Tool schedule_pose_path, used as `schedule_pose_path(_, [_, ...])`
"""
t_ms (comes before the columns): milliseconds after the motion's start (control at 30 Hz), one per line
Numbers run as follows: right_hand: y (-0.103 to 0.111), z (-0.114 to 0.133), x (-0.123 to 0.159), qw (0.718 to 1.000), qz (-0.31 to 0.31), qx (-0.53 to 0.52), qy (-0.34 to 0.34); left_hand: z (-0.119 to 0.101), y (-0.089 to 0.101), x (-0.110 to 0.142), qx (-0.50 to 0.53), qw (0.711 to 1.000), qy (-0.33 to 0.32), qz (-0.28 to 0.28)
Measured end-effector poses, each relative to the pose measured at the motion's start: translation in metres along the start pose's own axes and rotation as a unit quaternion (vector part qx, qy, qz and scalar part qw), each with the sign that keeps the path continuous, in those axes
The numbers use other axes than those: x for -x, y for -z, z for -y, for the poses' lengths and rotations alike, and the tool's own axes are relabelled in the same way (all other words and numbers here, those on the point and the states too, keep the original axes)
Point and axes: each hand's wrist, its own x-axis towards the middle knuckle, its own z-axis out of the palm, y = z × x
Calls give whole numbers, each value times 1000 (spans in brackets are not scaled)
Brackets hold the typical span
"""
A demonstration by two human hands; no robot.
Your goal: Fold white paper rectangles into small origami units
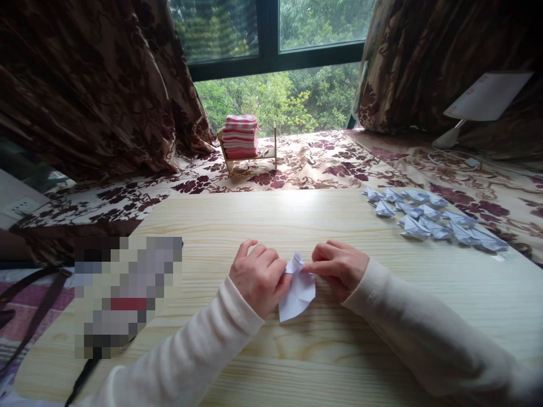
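Observation:
A partly folded piece of white paper [297, 297] lies at the middle of the wooden table, its top narrow and creased, its lower end spread wide. My left hand [259, 277] is closed on the paper's left side, with the thumb pressed along it. From the right, my right hand [340, 267] reaches in with curled fingers, and its index fingertip grips the upper right edge of the paper. The right thumb is mostly hidden. Several folded white paper pieces [418, 226] sit in rows at the table's far right corner.
The pale wooden table [237, 226] meets a ledge with floral cloth [322, 164]. On the ledge stand a small wooden rack [250, 157] with stacked red-and-white cloths [240, 137] and a white lamp [487, 99]. A blurred-out object [127, 294] with a black strap lies at left.

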Motion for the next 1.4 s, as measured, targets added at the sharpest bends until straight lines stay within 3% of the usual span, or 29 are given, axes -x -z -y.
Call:
schedule_pose_path(200, [1, 1, 0, 1000, 7, 5, -6, 1, 1, -1, 6, 999, -31, 7])
schedule_pose_path(467, [0, 0, 0, 1000, 4, 0, -5, -2, -2, 3, 17, 1000, 14, -17])
schedule_pose_path(833, [0, 2, -2, 1000, 6, 26, 11, -4, -2, 4, 8, 1000, -2, -30])
schedule_pose_path(1200, [1, 4, -1, 1000, 19, 18, -1, 5, -7, 7, 32, 998, -17, 48])
schedule_pose_path(1400, [1, 4, -1, 999, 20, 25, -2, 13, 3, 10, -3, 994, -80, 68])
